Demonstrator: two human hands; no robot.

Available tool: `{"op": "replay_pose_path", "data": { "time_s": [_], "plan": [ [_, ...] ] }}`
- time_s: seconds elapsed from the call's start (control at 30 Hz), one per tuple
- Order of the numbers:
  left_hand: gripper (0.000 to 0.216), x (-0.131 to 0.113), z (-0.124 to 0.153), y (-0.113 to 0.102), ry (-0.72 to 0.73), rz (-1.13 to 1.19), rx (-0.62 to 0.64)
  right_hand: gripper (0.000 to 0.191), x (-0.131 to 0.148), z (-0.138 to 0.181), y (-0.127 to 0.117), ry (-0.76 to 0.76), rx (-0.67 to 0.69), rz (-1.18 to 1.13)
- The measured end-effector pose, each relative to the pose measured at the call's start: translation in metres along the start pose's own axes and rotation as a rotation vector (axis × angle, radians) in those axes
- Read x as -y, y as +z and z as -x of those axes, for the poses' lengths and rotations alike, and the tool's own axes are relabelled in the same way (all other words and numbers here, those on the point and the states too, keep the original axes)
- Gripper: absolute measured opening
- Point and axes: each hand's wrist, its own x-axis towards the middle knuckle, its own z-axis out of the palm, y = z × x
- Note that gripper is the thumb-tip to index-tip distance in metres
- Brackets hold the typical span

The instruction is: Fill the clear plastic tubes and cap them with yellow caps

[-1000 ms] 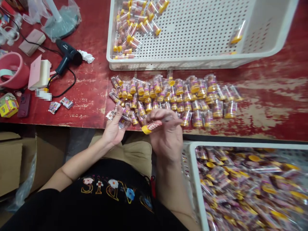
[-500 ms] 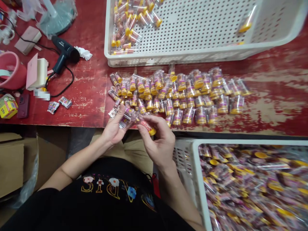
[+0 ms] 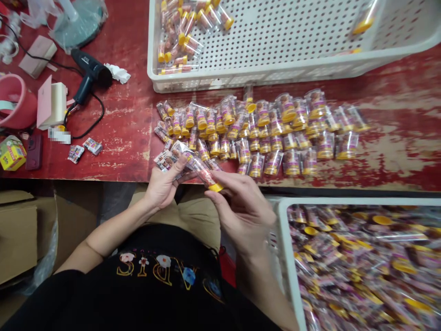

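holding wrappers (image 3: 163,162) in left grip (image 3: 160,185) beside yellow-capped tube (image 3: 206,176)

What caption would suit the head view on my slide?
Left hand holding printed wrappers, right hand at a yellow-capped tube.

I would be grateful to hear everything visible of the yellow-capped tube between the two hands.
The tube looks like clear plastic, with a yellow cap on one end and reddish-pink contents showing through. It slants, cap end toward the right hand, other end toward the left hand, where it meets printed film; in view it overlaps the near edge of the red table. Whether the right fingers touch it is unclear.
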Motion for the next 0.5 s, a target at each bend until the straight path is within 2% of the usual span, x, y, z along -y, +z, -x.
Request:
{"op": "replay_pose_path", "data": {
  "time_s": [0.13,0.23,0.37,0.5],
  "plan": [
    [0.057,0.004,0.004,0.005,-0.046,-0.038,0.006,0.049,0.0,-0.001,0.001,-0.051,0.017,-0.002],
    [0.061,0.008,0.008,0.005,-0.028,-0.094,0.039,0.052,-0.003,-0.002,0.004,-0.031,-0.052,0.026],
    [0.057,0.015,0.01,-0.003,0.091,-0.21,0.095,0.045,-0.009,-0.003,0.01,-0.01,-0.134,0.024],
    [0.066,0.019,0.012,-0.007,0.209,-0.306,0.189,0.032,-0.008,-0.002,0.016,-0.016,-0.255,0.046]
  ]
}}
